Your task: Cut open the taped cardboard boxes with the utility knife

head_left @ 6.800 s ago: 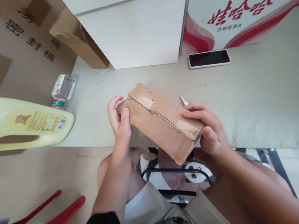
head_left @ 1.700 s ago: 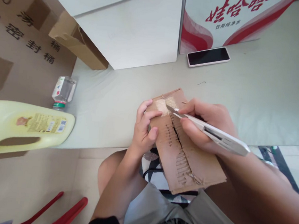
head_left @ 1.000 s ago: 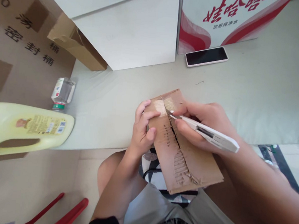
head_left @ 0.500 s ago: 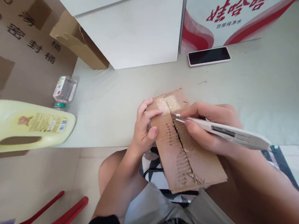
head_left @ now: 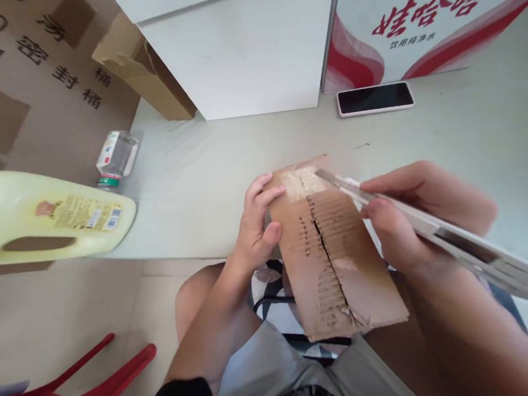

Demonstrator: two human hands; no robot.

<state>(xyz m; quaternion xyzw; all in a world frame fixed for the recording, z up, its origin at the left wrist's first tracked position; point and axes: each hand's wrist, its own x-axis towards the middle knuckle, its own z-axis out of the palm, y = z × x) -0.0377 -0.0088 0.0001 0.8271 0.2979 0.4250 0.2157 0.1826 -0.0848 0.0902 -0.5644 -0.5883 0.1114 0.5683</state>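
A brown cardboard box is tilted over my lap, its far end by the table edge. A dark slit and torn patches run along its upper face, and pale tape covers the far end. My left hand grips the box's left edge, fingers on top. My right hand is closed around a white utility knife with its blade out. The blade tip lies over the right part of the tape; whether it touches I cannot tell.
On the table lie a phone, a small clear bottle and a big yellow jug. Behind stand a white box, a red-and-white carton and large brown cartons. A red chair part shows lower left.
My right hand and the knife have moved right and back, lifting the blade from the slit to over the tape. My left hand keeps its hold on the box.
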